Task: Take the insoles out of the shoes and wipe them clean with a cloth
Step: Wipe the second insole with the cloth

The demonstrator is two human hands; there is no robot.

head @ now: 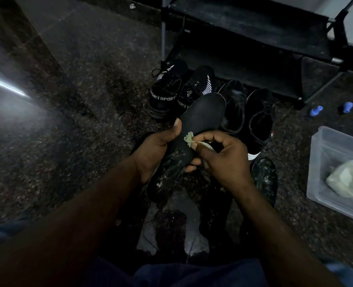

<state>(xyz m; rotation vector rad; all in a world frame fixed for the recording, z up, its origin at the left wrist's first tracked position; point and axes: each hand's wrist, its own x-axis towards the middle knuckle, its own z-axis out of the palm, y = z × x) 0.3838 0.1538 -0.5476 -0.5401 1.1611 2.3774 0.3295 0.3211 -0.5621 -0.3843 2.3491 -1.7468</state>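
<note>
Dim speckled floor [78, 121], black shoe rack [254, 38] at the back, black shoes [165, 94] lined up in front. Gripping a black insole [204, 112] in the left hand [157, 150], fingers curled round it, toe end up over the shoes. Pinching a small pale cloth [190, 139] against its middle with the right hand [223, 158]. Clear tub [316, 141] off right.

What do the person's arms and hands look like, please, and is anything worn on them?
Both are bare: the left hand and the right hand wear no gloves, and no ring, watch or bracelet shows. The forearms are uncovered, with no sleeve in view.
</note>
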